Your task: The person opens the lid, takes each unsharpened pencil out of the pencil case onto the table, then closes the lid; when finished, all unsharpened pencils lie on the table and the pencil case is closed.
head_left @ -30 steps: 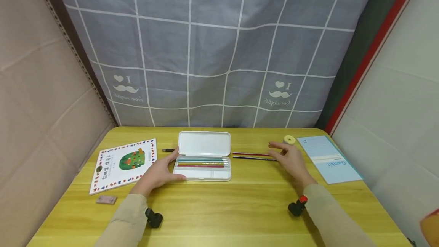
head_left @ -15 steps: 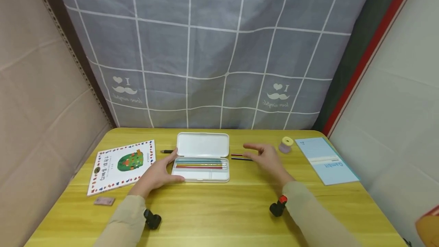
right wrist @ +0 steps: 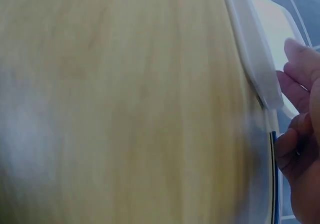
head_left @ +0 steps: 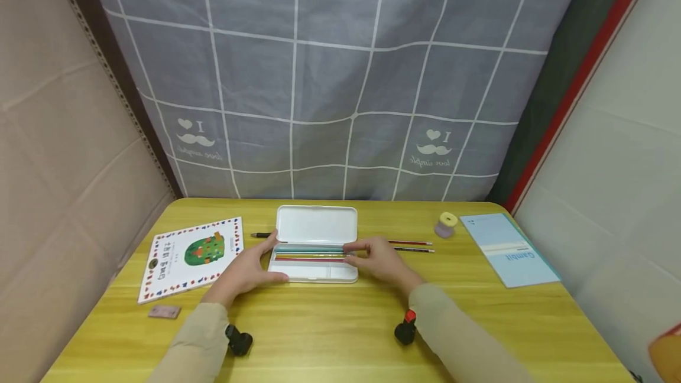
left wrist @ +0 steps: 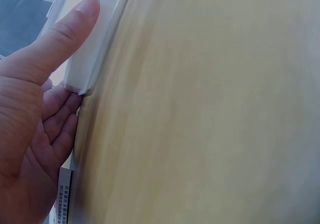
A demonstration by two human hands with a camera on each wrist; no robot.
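A white pencil case (head_left: 300, 270) lies with its lid (head_left: 316, 223) raised at the back. Inside is a row of pencils (head_left: 308, 256), teal, yellow and red. My left hand (head_left: 245, 268) holds the case's left end, thumb along the front edge; in the left wrist view the thumb (left wrist: 75, 26) lies over the case wall. At the other end is my right hand (head_left: 384, 262), index finger and thumb apart over the pencils' right ends, with the fingertips hidden among them. Just right of it two pencils, a red one (head_left: 412, 243) and a dark one (head_left: 415, 250), lie on the table.
A picture book (head_left: 194, 259) lies at the left with a pinkish eraser (head_left: 165, 311) below it. A black pen (head_left: 259, 234) shows behind the left hand. To the right are a small yellow-topped round item (head_left: 446, 224) and a light-blue notebook (head_left: 511, 250).
My right hand has moved left from over the two loose pencils to the case's right end, and their right ends now show. The left hand has stayed on the case.
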